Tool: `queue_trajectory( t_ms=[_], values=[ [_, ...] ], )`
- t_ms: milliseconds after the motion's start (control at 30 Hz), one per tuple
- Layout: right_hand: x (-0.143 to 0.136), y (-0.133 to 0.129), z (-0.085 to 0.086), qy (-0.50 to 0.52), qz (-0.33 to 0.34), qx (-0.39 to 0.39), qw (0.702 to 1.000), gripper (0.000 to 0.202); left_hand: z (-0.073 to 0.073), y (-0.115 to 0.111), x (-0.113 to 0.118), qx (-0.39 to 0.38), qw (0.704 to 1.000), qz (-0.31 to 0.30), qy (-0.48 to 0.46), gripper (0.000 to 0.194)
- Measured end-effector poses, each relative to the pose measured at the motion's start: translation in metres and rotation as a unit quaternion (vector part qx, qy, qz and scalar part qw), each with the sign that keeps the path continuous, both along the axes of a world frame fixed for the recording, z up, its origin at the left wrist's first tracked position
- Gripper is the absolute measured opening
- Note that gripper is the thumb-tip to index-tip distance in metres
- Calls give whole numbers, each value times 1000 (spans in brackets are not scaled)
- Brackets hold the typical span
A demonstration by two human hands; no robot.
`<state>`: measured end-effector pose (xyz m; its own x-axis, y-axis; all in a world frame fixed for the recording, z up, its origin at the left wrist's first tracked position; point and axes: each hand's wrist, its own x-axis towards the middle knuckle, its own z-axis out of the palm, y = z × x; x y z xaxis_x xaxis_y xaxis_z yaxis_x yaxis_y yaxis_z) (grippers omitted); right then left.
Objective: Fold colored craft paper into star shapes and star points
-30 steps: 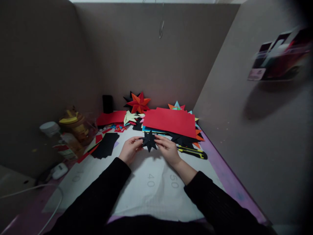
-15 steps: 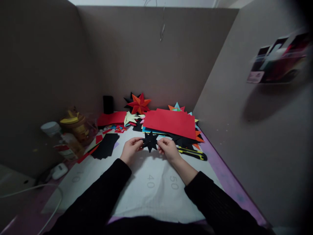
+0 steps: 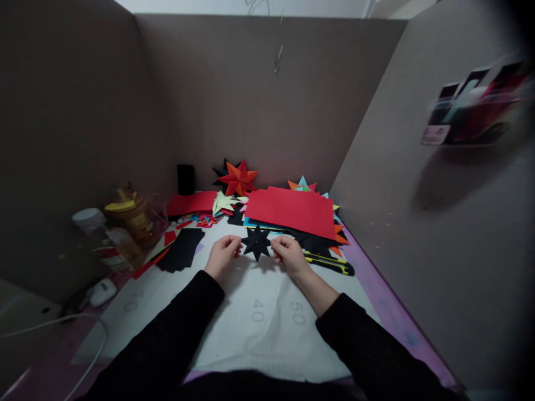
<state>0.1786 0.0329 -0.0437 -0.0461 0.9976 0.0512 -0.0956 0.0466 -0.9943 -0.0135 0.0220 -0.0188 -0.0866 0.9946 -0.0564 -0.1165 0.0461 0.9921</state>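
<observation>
Left hand [image 3: 224, 257] pinches black star [image 3: 256, 245], detail indistinct.

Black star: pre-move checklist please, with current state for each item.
1. Left hand on the black star: ok, fingertips pinch its left tip.
2. Right hand on it: ok, fingertips appear to pinch the opposite tip.
3. Star raised off the white mat: ok, shadow shows below it.
4. Cutter well away from the hands: not ok, it lies close beside the right hand.
5. Cutter blade retracted: cannot tell.
6. Star's far side sound: cannot tell, hidden.
</observation>
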Motion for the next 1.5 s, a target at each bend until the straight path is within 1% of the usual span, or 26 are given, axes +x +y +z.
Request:
queue_trajectory(
  t_ms=[100, 233, 333, 433, 533, 700, 867, 1000, 1100, 1233, 1300, 1367, 1433, 1500],
  values=[
    [-1, 0, 1, 20, -10, -11, 1000, 33, -1, 0, 0, -9, 1000, -6, -23, 27],
    [-4, -1, 2, 74, -34, -20, 996, 31, 0, -2, 1, -33, 997, -26, -72, 30],
    [-5, -2, 3, 102, -34, -15, 994, 31, 0, -2, 1, -27, 995, -42, -91, 32],
    [-6, -3, 3, 105, -37, 7, 994, 27, -2, -1, 0, 2, 997, -31, -74, 30],
    [-5, -2, 2, 97, -54, 30, 993, 24, -3, 0, 0, 31, 999, -10, -41, 28],
    [-3, 0, 0, 78, -64, 40, 994, 26, -2, 0, 1, 43, 999, 6, -27, 27],
    [-1, 2, -2, 58, -49, 26, 997, 32, -2, 0, 1, 16, 999, 0, -46, 31],
    [0, 1, -3, 41, -24, 13, 999, 26, -3, 1, -3, -24, 998, -11, -52, 36],
    [-1, -2, -4, 27, -41, 11, 999, 22, -2, 1, -4, -42, 997, -20, -60, 35],
    [-2, -4, -5, -2, -62, 30, 998, 14, 0, 1, -3, -82, 990, -32, -106, 37],
    [-1, -4, -6, -18, -72, 57, 996, 10, 0, 2, -3, -90, 989, -26, -116, 34],
    [-1, -4, -8, -22, -76, 67, 995, 8, -2, 3, -3, -89, 990, -18, -105, 28],
    [-1, -4, -11, -7, -77, 50, 996, 7, -3, 3, -3, -83, 993, -15, -82, 21],
    [-3, -4, -12, 19, -81, 18, 996, 11, -4, 3, -3, -75, 996, -14, -53, 15]
  ],
)
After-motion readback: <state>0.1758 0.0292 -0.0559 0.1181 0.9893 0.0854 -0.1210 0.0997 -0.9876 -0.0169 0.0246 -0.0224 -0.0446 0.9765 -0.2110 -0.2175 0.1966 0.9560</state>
